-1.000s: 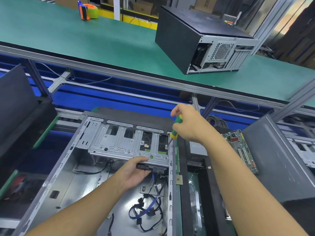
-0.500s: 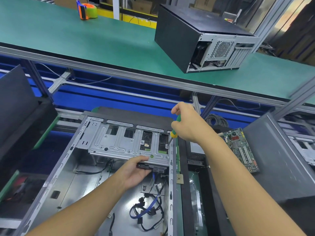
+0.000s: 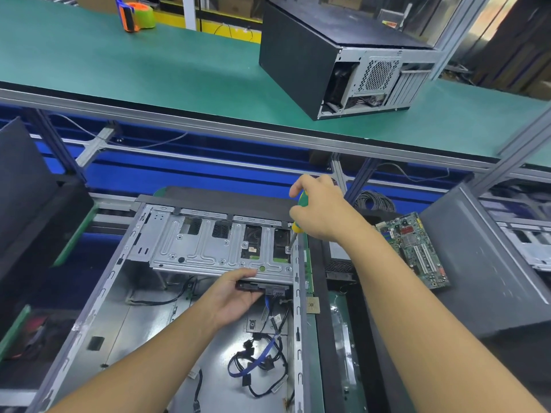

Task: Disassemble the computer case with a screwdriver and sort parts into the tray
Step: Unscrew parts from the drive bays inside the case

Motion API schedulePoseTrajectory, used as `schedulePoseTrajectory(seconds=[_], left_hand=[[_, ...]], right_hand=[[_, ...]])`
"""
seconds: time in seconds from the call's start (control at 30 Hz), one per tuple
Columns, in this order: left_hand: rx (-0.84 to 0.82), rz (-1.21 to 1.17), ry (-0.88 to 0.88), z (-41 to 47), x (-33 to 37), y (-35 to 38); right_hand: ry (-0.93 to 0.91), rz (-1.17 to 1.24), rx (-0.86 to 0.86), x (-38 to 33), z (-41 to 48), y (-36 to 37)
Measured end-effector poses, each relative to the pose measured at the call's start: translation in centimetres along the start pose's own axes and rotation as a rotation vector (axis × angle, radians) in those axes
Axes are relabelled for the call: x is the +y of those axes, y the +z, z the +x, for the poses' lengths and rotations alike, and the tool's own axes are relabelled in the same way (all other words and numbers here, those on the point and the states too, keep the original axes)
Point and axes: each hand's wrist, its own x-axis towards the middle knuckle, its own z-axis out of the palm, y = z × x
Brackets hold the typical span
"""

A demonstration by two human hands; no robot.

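Note:
An open grey computer case lies on its side in front of me, with a silver drive cage across its far end. My right hand grips a green and yellow screwdriver, its tip pressed on a screw at the cage's right edge. My left hand reaches under the cage's near edge and holds a black drive there. Loose black and blue cables lie on the case floor.
A green motherboard rests on a grey panel to the right. A small square chip lies by the case's right rail. On the green conveyor behind stand another black case and an orange tape dispenser.
Both hands stay in place on the screwdriver and the drive. The view has shifted slightly; the right hand sits a touch higher in the picture.

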Motion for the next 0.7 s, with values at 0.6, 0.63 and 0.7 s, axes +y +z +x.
schedulePoseTrajectory(seconds=[0.6,0.63,0.7], left_hand=[[0.02,0.016,0.0,-0.4,-0.1,0.3],[0.023,0.018,0.002,-0.4,-0.1,0.3],[0.037,0.028,0.015,-0.3,-0.3,0.1]], right_hand=[[-0.104,-0.213,0.204,1.3,0.4,0.8],[-0.112,-0.184,0.207,1.4,0.5,0.9],[-0.114,-0.144,0.204,1.7,0.6,1.0]])
